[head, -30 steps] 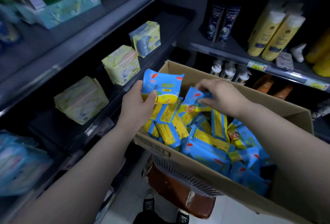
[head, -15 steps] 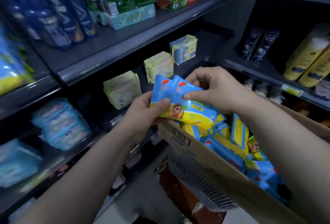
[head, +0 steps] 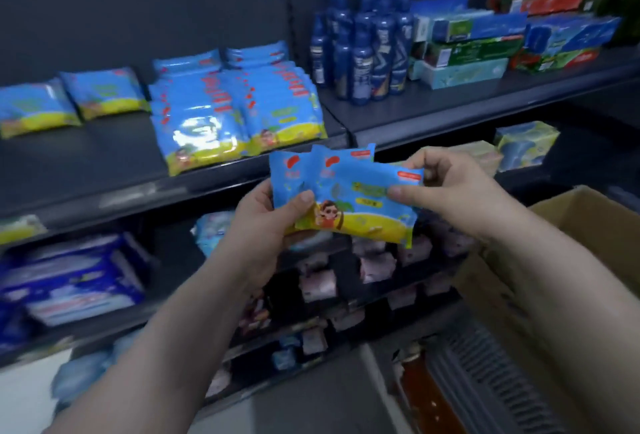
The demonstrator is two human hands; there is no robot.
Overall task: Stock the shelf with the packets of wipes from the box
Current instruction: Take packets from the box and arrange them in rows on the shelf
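Note:
Both hands hold a small bunch of blue-and-yellow wipes packets [head: 349, 198] in front of the shelves. My left hand [head: 266, 222] grips the bunch at its lower left, thumb on the front. My right hand [head: 446, 187] pinches the front packet's right edge. On the dark shelf [head: 114, 153] above stand rows of the same wipes packets [head: 239, 111], with two more packets [head: 69, 101] further left. The cardboard box [head: 568, 225] shows at the right edge; its contents are out of sight.
Dark blue bottles [head: 363, 42] and stacked boxed goods [head: 485, 45] fill the shelf's right half. Lower shelves carry blue packs [head: 72, 277], pale green packs [head: 523, 142] and small pink items [head: 346, 281]. A brown object and a grey grille [head: 485, 378] sit below the box.
The view has swung left and up, away from the box to the shelf with stocked wipes. Both hands have lifted the bunch of packets out of the box and hold it before the shelf.

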